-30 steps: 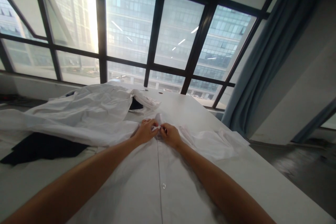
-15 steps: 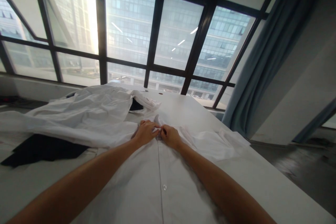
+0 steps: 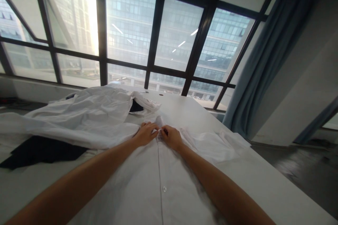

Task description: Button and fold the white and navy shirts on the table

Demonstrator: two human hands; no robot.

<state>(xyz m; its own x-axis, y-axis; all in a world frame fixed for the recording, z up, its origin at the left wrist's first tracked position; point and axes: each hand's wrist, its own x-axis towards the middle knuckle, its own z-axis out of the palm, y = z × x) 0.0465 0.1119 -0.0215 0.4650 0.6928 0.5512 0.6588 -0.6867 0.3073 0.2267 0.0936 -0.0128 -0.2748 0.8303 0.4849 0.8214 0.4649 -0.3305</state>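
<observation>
A white button-front shirt [image 3: 142, 186] lies spread on the white table, its collar end away from me and its placket running down the middle. Close to the collar, my left hand [image 3: 146, 133] pinches the shirt's front edge between thumb and fingers. My right hand [image 3: 171, 137] grips the opposite edge, fingers curled, almost touching the left. What sits between the fingertips is too small to make out. Lower on the placket a pale button [image 3: 164, 189] shows. One sleeve [image 3: 213, 144] stretches out to the right.
Another white garment [image 3: 102, 107] lies crumpled at the left and back, with a dark cloth [image 3: 44, 151] beside it. The white table [image 3: 266, 179] has its edge along the right. Beyond are a large window [image 3: 129, 21] and a blue-grey curtain [image 3: 260, 63].
Both hands stay at the collar end with only slight finger movement. The view has shifted very slightly; the garments lie as before.
</observation>
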